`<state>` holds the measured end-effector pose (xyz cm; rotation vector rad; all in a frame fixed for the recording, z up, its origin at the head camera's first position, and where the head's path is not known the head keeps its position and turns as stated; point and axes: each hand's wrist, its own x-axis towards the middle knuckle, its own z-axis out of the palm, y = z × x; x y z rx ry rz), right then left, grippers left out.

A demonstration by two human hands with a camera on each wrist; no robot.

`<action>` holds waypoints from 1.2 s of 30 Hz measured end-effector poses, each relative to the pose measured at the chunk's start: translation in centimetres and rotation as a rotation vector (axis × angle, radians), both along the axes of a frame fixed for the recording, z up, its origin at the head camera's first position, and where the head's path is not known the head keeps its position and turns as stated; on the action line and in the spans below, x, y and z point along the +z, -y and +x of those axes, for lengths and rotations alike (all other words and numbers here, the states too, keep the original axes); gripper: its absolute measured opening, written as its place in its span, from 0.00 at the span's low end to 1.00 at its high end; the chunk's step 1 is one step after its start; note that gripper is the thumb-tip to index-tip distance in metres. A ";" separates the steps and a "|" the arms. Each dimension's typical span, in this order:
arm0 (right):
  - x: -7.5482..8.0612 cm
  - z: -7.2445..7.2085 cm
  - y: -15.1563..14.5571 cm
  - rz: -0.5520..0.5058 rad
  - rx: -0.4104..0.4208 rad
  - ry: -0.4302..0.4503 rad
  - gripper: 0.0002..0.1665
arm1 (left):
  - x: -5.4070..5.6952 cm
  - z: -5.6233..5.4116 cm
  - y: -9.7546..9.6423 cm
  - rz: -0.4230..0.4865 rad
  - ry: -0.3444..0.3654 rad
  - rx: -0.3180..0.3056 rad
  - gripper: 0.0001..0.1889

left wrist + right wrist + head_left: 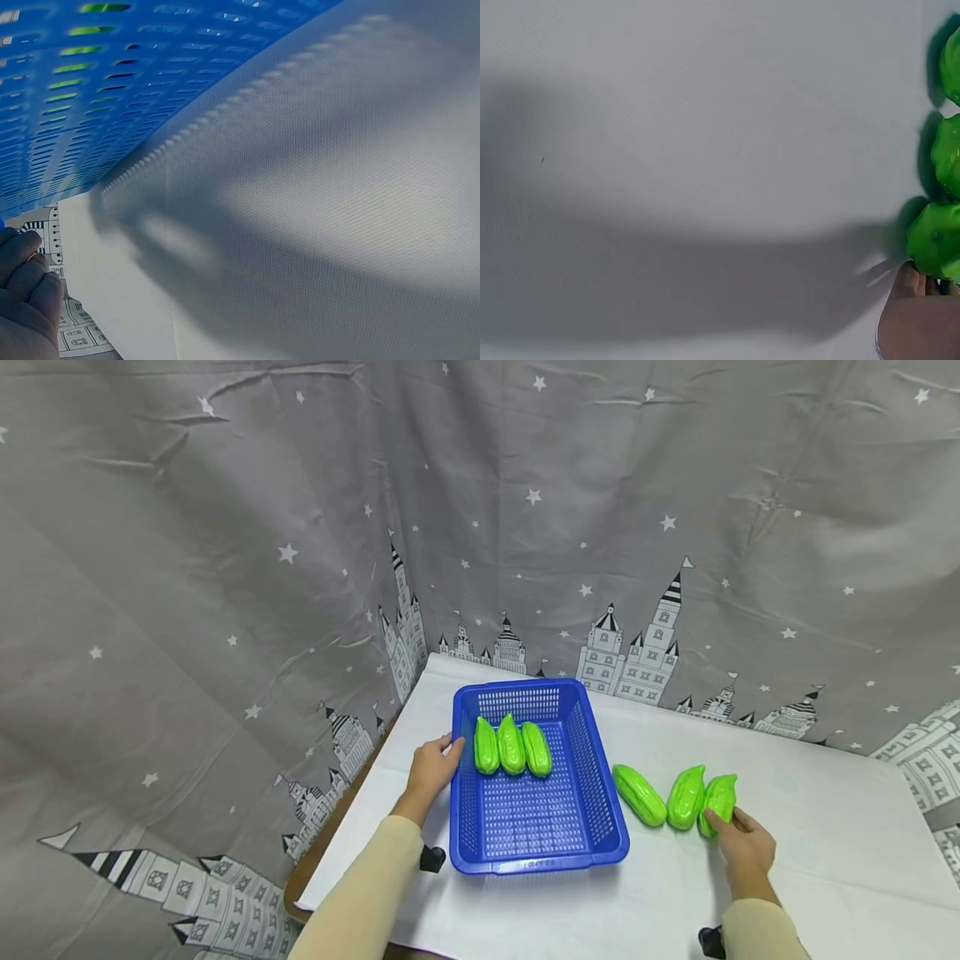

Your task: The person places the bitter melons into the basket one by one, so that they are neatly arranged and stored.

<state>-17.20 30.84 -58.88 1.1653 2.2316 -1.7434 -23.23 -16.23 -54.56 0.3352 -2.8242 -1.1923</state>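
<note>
Head: your left hand [432, 768] grips the blue basket [540, 865], three gourds [512, 747] inside; your right hand [750, 852] pinches the rightmost gourd [718, 797] on the white table [832, 835], seemingly a pick-up. Left wrist: curled fingers [21, 253] beside the basket. Right wrist: gourd against its neighbour [946, 154]; next likely calls for lifting clear.

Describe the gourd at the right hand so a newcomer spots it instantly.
In the head view, find the blue basket, then the three bright green gourds on the white cloth to its right. It's the rightmost gourd, farthest from the basket. Unlike its neighbours, it is held by the right hand.
</note>
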 end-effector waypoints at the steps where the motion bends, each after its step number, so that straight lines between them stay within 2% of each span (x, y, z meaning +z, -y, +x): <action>1: 0.1 0.0 0.0 0.004 0.004 0.001 0.46 | 0.0 0.0 0.0 0.001 0.002 0.000 0.28; 7: 1.1 -0.6 -0.6 0.021 0.009 0.002 0.46 | -0.1 -0.2 0.1 -0.001 0.007 -0.001 0.29; 20: 4.5 -3.0 -1.6 0.051 -0.010 -0.015 0.45 | 0.0 -0.3 0.2 -0.003 -0.011 -0.009 0.27; 27: 5.7 -4.2 -0.4 0.024 -0.018 -0.033 0.42 | 0.0 -0.2 0.1 0.001 -0.010 -0.009 0.27; 36: 6.8 -5.7 2.4 0.012 0.038 -0.091 0.41 | -0.1 -0.1 0.0 -0.001 -0.003 -0.008 0.27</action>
